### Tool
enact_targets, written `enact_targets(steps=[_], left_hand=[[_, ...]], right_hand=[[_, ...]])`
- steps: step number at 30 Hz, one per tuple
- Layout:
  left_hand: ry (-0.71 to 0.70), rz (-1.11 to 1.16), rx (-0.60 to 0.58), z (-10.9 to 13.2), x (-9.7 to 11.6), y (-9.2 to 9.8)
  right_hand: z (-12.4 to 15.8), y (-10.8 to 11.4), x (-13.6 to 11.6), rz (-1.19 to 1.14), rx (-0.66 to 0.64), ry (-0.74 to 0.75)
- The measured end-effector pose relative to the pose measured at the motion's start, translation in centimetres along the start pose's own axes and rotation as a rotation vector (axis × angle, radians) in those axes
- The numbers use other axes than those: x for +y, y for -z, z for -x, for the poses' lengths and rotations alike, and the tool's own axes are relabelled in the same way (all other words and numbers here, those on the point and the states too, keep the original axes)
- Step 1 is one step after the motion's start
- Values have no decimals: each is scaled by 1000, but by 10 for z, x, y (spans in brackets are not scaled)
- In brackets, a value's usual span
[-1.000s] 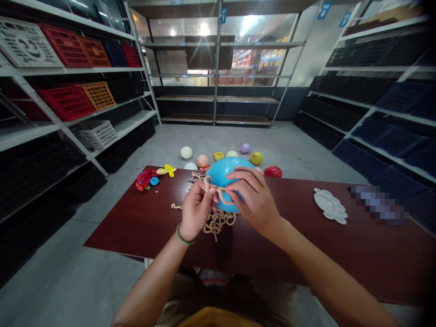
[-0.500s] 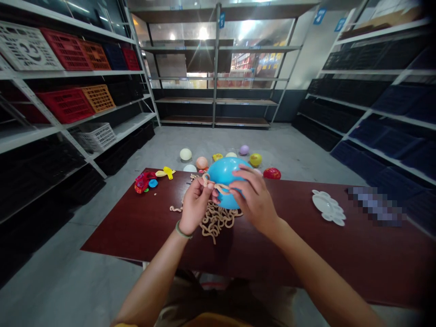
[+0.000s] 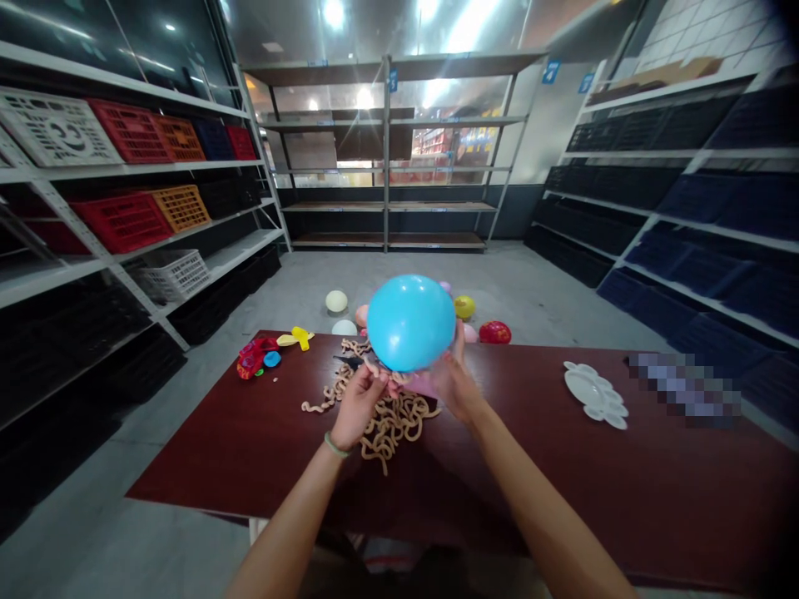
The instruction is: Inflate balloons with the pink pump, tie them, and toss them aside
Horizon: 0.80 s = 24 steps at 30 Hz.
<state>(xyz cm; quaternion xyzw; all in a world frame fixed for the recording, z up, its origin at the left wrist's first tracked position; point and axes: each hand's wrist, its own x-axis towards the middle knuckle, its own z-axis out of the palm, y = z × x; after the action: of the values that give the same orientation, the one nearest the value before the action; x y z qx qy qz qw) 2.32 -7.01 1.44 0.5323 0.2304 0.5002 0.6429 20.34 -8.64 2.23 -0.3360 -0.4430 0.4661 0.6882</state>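
1. Above the middle of the bench (image 3: pixel 549 482), we see the blue balloon (image 3: pixel 410 323), held up in the air between the two hands.
2. At the balloon's lower left edge, the left hand (image 3: pixel 359 408) has its fingers pinched together on what looks to us like a pale tan strand (image 3: pixel 369 366); a green band (image 3: pixel 335 446) circles that wrist.
3. By the balloon's lower right side is the right hand (image 3: pixel 460 384), one finger raised along the curve. It is blurred, and we cannot tell whether its fingers grip anything.
4. Below the balloon, we find a tangled heap of tan strands (image 3: pixel 390 428) on the bench, spreading away to the left.
5. Toward the bench's far left corner lie a patterned red piece (image 3: pixel 253 358), a small blue one (image 3: pixel 272 358) and a yellow one (image 3: pixel 300 337).
6. On the right we see a white scalloped tray (image 3: pixel 596 395) next to a pixelated item (image 3: pixel 683 389).
7. Past the far edge, on the floor, we spot a pale balloon (image 3: pixel 336 301), a yellow balloon (image 3: pixel 464 307) and a red balloon (image 3: pixel 495 332), among others.
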Motion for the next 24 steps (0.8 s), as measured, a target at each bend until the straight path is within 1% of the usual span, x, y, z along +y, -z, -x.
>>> enact_targets(steps=[3,5,8,11,13,15,17,19,20,21,24], left_hand=[[127,-78,-87,2,-7,-1],[181,-112,-118,1,-8,-4],[202,-139,-119,0,-9,-9],[207,-100,-112,0,-8,-11],[215,-67,-135,2,-8,-7],[209,-71,-108,1,-7,1],[139,-123,5,-6,-3,8],[3,-187,114,-20,3,8],[-65,-217,127,-29,7,5],[-122,-240,109,-39,11,-1],[-223,-294,3,-66,23,-24]], right_hand=[[-2,-8,-2,32,57,27],[-4,-10,-4,45,93,41],[-5,-13,-7,-2,119,49],[-5,-14,-12,-128,155,53],[-6,-11,-18,-186,200,69],[-10,-3,-24,-195,239,94],[-16,8,-29,-146,261,123],[-22,20,-31,-36,268,165],[-25,25,-31,33,269,191],[-28,30,-31,106,267,216],[-33,37,-28,308,222,248]])
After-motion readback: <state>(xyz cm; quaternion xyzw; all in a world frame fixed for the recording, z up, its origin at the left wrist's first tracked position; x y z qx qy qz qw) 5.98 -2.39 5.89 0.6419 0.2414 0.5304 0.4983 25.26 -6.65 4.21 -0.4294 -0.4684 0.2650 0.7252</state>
